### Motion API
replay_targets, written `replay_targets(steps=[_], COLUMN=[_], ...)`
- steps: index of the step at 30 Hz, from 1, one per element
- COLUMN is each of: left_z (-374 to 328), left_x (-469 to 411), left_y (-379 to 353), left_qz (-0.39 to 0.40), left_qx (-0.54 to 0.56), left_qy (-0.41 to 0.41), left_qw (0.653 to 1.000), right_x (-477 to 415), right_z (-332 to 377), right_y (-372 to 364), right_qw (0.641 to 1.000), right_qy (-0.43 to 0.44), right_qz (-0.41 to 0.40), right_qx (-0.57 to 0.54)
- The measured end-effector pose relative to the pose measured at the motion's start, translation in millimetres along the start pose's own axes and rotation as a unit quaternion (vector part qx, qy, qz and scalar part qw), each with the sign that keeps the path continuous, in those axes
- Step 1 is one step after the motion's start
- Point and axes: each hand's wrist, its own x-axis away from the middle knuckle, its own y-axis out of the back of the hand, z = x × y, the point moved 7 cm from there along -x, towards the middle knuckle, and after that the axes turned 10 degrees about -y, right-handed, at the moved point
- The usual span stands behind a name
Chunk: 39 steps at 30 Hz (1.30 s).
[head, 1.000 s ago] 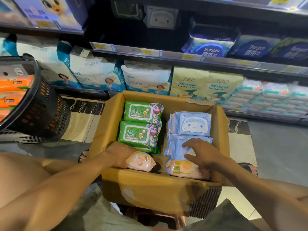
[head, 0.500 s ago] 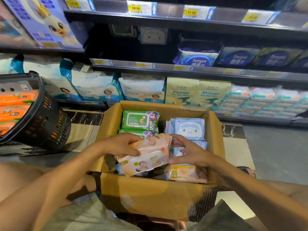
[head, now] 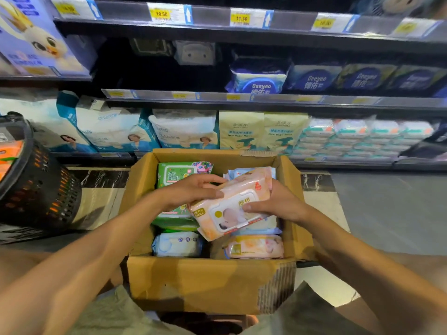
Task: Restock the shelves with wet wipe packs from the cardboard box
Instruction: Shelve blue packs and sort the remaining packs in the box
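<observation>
Left hand [head: 193, 192] and right hand [head: 278, 204] grip pink pack [head: 232, 206] (tilted) above cardboard box [head: 205, 281].

On the top shelf edge [head: 212, 16] one price tag [head: 161, 13] reads "10.50" and a second tag [head: 242, 18] "11.50", blue packs [head: 262, 83] below say "Deeyeo", yellow bags [head: 242, 131] "New Baby", and the pink pack [head: 232, 206] "欣邦".

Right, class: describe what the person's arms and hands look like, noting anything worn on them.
The left arm and right arm are bare to the picture's edge: no sleeves show. The left hand and right hand wear no gloves, and no watch, ring or bracelet is visible.
</observation>
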Motion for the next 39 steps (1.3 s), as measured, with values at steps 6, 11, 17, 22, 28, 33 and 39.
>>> replay_targets(steps=[6,11,17,22,28,33,39], left_z=[92,153,183,203,206,200,178], left_x=[-12,-12,-38,-43,-43,-33,-28], left_y=[18,-71,-106,-99,-94,-88,-72], left_qz=[-0.26,0.109,0.109,0.085,0.101,0.128,0.134], left_qx=[-0.005,-0.262,-0.262,-0.247,-0.32,-0.309,-0.304], left_qy=[0.107,0.217,0.191,0.203,0.186,0.215,0.192], left_qw=[0.96,0.934,0.94,0.944,0.923,0.918,0.923], right_x=[11,16,14,11,12,17,21], right_z=[-4,-17,-20,-13,-4,2,5], right_y=[68,108,117,114,113,112,112], right_qw=[0.994,0.977,0.97,0.975,0.975,0.977,0.976], right_qy=[-0.019,-0.036,-0.041,-0.029,-0.018,-0.007,0.004], right_qz=[-0.109,-0.2,-0.233,-0.218,-0.214,-0.199,-0.199], right_qx=[-0.015,-0.059,-0.05,-0.039,-0.055,-0.075,-0.091])
